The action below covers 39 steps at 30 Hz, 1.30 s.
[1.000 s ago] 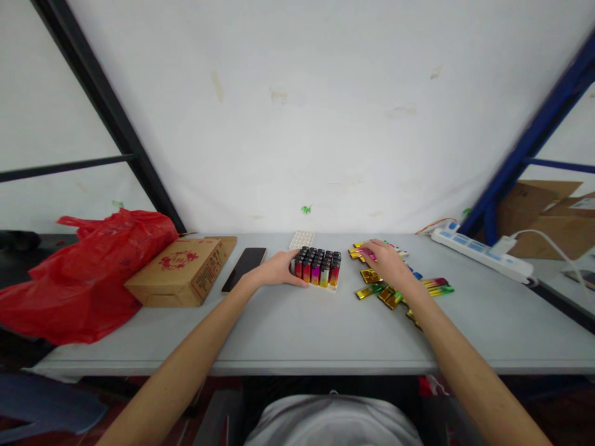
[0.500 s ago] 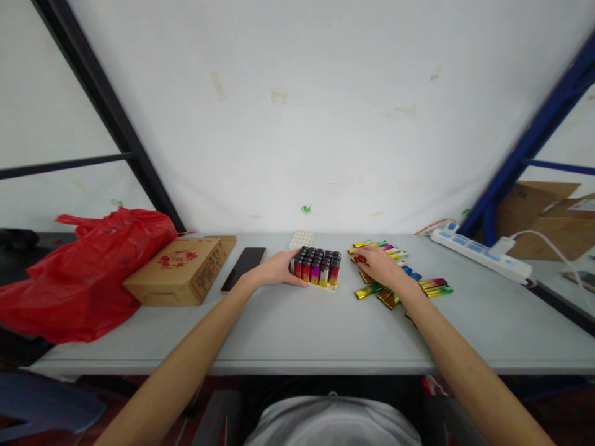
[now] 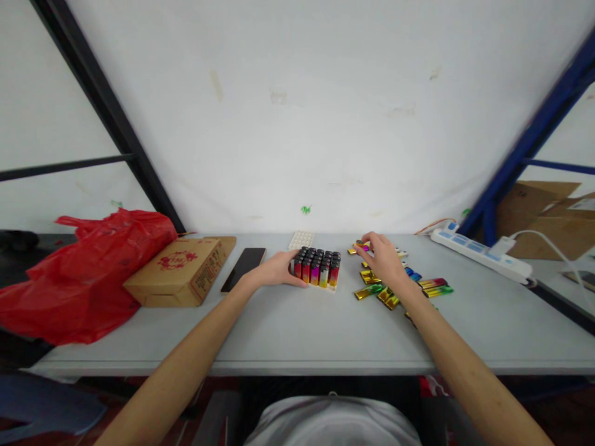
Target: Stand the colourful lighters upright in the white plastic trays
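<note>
Upright lighters point(image 3: 316, 269) with black tops and red, purple and yellow bodies stand packed in rows in a pale tray point(image 3: 331, 287). My left hand point(image 3: 281, 269) grips the left side of this block, thumb in front and fingers behind. To the right, my right hand point(image 3: 383, 260) pinches a shiny lighter between thumb and fingertips, at the far end of a loose pile. Part of that lighter is hidden by the fingers. Several metallic lighters point(image 3: 369, 292) in gold, green, blue and red lie flat under and around my right hand and wrist.
A white tray with round cells point(image 3: 301, 240) lies behind the block. On the left are a black phone point(image 3: 244, 268), a cardboard box point(image 3: 170, 272) and a red plastic bag point(image 3: 93, 279). A white power strip point(image 3: 481, 255) with a cable lies at right.
My right hand has shifted slightly up and away across the pile, its fingers now raised in a pinch on a lighter. My left hand stays at the block.
</note>
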{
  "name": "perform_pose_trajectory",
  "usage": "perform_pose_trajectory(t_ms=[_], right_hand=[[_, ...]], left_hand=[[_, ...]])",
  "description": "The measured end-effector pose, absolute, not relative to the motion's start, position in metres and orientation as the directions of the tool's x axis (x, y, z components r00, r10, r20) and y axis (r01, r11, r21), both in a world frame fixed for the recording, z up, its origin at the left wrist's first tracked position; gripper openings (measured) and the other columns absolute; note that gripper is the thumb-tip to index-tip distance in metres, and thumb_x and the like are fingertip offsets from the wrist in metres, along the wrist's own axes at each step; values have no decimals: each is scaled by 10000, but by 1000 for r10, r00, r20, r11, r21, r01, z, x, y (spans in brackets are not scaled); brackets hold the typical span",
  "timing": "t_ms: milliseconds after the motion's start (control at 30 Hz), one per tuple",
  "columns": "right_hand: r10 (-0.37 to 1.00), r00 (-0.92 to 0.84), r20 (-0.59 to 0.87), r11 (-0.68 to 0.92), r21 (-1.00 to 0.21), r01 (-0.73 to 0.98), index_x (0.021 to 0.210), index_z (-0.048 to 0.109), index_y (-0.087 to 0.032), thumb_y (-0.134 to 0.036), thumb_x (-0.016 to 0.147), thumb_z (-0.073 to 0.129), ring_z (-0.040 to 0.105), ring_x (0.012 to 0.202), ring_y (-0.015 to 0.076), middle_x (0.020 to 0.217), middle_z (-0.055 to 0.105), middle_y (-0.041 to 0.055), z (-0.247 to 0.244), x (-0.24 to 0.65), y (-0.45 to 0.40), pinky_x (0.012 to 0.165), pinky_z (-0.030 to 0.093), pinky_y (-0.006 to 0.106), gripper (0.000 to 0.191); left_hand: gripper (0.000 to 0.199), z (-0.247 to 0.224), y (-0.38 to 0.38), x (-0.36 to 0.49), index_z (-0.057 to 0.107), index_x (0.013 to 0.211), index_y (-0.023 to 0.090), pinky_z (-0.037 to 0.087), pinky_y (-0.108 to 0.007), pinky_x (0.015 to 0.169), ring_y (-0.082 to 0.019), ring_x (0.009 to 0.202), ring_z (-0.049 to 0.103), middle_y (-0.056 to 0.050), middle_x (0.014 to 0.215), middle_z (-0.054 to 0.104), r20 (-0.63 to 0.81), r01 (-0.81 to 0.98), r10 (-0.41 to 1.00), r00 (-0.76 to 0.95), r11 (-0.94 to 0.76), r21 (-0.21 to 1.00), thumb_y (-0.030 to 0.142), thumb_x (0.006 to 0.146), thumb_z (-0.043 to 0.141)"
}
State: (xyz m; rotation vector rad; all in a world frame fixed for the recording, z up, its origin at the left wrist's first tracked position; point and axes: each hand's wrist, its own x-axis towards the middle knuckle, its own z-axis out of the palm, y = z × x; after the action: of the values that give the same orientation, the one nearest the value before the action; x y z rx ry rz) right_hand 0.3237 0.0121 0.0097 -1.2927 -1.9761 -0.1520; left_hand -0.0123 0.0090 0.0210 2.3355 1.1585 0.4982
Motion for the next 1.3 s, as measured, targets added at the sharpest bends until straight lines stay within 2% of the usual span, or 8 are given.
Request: perform_pose_trajectory(t_ms=[100, 300, 567, 767, 967, 1067, 1167, 1300], right_hand=[[757, -27, 653, 485, -534, 693, 1092, 601, -201, -590, 981, 589, 635, 698, 220, 837, 711, 67, 18, 316, 1, 706, 491, 352, 405], [896, 50, 442, 424, -882, 208, 1222, 633, -225, -644, 899, 665, 599, 618, 152, 816, 686, 11, 30, 301, -13, 586, 505, 289, 530], [979, -17, 201, 188, -940, -286, 843, 569, -240, -480, 677, 937, 748, 886, 193, 904, 732, 4, 31, 297, -15, 897, 621, 371, 470], [983, -88, 163, 123, -932, -342, 943, 609, -260, -397, 678, 938, 751, 996, 216, 974, 773, 28, 29, 296, -14, 942, 607, 387, 444], [981, -64, 182, 167, -967, -191, 1129, 671, -260, -468, 684, 906, 673, 709, 132, 891, 692, -22, 29, 291, -16, 647, 581, 272, 545], [971, -102, 214, 201, -971, -130, 1016, 648, -229, -547, 719, 867, 589, 590, 97, 818, 641, -33, 30, 288, -18, 509, 490, 228, 487], [969, -127, 211, 197, -974, -112, 974, 548, -258, -643, 765, 802, 380, 429, 51, 762, 634, -60, 30, 285, -20, 374, 278, 193, 507], [971, -174, 164, 158, -986, -51, 843, 486, -254, -754, 818, 690, 244, 411, 63, 534, 434, -103, 29, 283, -19, 384, 154, 188, 542]], left_hand=[[851, 20, 9, -13, 632, 1357, 192, 544, -404, 974, -345, 1101, 715, -94, 1263, 755, 112, 639, 811, 574, -530, 558, 587, 652, 899], [843, 19, 10, -14, 631, 1357, 191, 544, -411, 985, -348, 1111, 713, -96, 1273, 751, 120, 636, 805, 581, -542, 550, 588, 661, 893], [825, 20, 9, -13, 647, 1322, 199, 559, -409, 954, -337, 1063, 720, -80, 1195, 776, 123, 650, 813, 569, -536, 539, 609, 648, 888], [831, 21, 8, -12, 643, 1321, 189, 554, -406, 961, -339, 1083, 717, -91, 1229, 767, 114, 647, 814, 569, -530, 548, 606, 646, 890], [827, 19, 9, -11, 644, 1331, 196, 553, -419, 975, -353, 1111, 711, -92, 1255, 759, 125, 642, 814, 568, -533, 551, 596, 651, 891], [838, 17, 9, -10, 635, 1350, 197, 539, -421, 1009, -354, 1137, 705, -95, 1273, 753, 148, 639, 815, 560, -538, 549, 581, 655, 901], [831, 16, 9, -10, 633, 1354, 189, 531, -411, 1021, -347, 1135, 707, -100, 1274, 751, 149, 643, 818, 555, -536, 546, 578, 669, 896], [829, 18, 9, -10, 629, 1358, 193, 525, -405, 1025, -343, 1144, 703, -97, 1277, 750, 143, 641, 815, 561, -537, 549, 581, 673, 890]])
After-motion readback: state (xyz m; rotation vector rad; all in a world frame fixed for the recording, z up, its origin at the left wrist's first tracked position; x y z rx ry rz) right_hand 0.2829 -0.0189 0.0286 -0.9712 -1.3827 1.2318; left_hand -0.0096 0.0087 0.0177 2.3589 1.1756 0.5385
